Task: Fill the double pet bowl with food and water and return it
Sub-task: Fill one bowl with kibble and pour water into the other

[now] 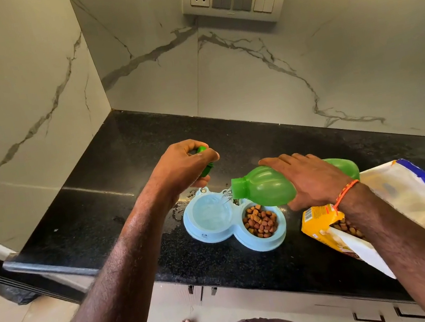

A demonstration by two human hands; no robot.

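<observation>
- The left hand (184, 165) is raised over the black speckled stone counter (98, 220), fingers curled round a small green plastic bottle cap (204, 162).
- The pale blue plastic double pet bowl (212, 237) sits on the counter near its front edge. Its left compartment holds clear water (level partly up the wall); its right compartment holds brown kibble (261, 221).
- Splashed water (176, 212) lies on the counter just beside the bowl's far left rim.
- The right hand (311, 178) grips the translucent green plastic water bottle (263, 187) from above, fingers wrapped over its body. The bottle is tilted nearly flat, mouth over the water compartment, and a thin stream falls into it.
- The opened yellow and white pet food bag (393, 187) lies on its side at the right, mouth toward the counter edge, kibble visible inside.
- Risk: a steeper tilt likely overfills the compartment and soaks the kibble.
- Risk: the right forearm passes over the bag and may nudge it, spilling kibble.
- Risk: a full bowl may slop when carried back.
</observation>
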